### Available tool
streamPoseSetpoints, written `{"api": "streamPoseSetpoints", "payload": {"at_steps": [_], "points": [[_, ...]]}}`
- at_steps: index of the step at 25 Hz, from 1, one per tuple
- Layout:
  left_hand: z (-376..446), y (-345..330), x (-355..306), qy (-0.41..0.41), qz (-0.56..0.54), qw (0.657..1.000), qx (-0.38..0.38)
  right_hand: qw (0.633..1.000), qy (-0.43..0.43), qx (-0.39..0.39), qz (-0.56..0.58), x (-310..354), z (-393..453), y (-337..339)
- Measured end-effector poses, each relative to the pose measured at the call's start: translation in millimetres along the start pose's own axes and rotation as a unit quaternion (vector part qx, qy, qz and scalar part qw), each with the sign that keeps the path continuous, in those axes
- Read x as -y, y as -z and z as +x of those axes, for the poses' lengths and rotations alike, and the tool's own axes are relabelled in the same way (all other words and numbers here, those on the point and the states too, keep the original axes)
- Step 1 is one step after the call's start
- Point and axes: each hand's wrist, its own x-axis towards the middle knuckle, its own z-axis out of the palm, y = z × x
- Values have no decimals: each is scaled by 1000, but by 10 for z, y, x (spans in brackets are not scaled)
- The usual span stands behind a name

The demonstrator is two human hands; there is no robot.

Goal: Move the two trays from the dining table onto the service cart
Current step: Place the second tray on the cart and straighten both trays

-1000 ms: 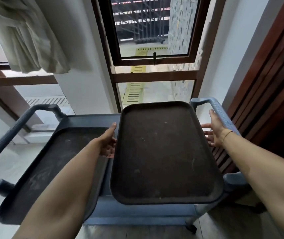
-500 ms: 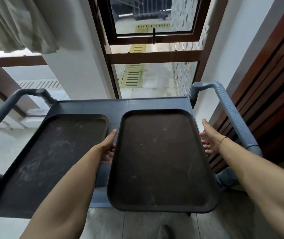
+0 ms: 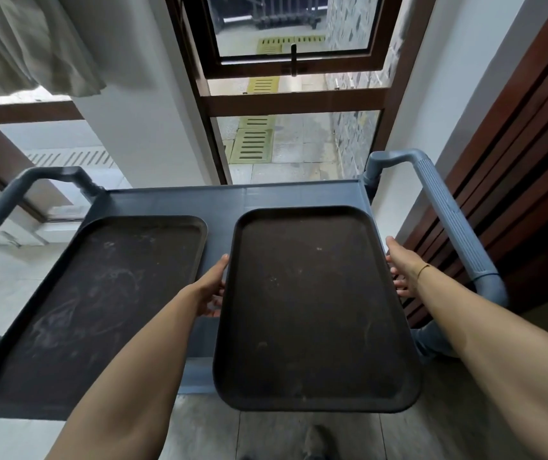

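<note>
Two dark brown rectangular trays are over the grey-blue service cart (image 3: 232, 200). The left tray (image 3: 100, 303) lies flat on the cart's left side, its near end jutting past the front edge. I hold the right tray (image 3: 312, 310) over the cart's right side. My left hand (image 3: 211, 290) grips its left rim, thumb on top and fingers underneath. My right hand (image 3: 402, 267) grips the right rim the same way. I cannot tell whether this tray touches the cart top.
The cart's right handle (image 3: 448, 217) rises close beside my right hand, with a dark wooden slatted wall (image 3: 515, 161) just beyond. The left handle (image 3: 17, 197) arches at the far left. A window (image 3: 292, 134) and white pillar stand behind the cart. My shoe (image 3: 316, 439) shows below.
The right tray has come down and toward me over the cart's right side, so the cart's back strip now shows beyond it. Both hands keep the same grip on its rims.
</note>
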Motion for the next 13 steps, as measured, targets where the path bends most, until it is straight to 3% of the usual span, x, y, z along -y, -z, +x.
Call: {"api": "streamPoseSetpoints", "payload": {"at_steps": [3, 7, 13], "points": [[-35, 15, 18, -17, 23, 1000, -12, 999, 30, -27, -36, 6, 9, -60], [-97, 12, 44, -83, 64, 989, -107, 959, 128, -102, -233, 128, -113, -185], [-345, 364, 192, -203, 147, 942, -223, 916, 205, -56, -339, 318, -311, -707]]}}
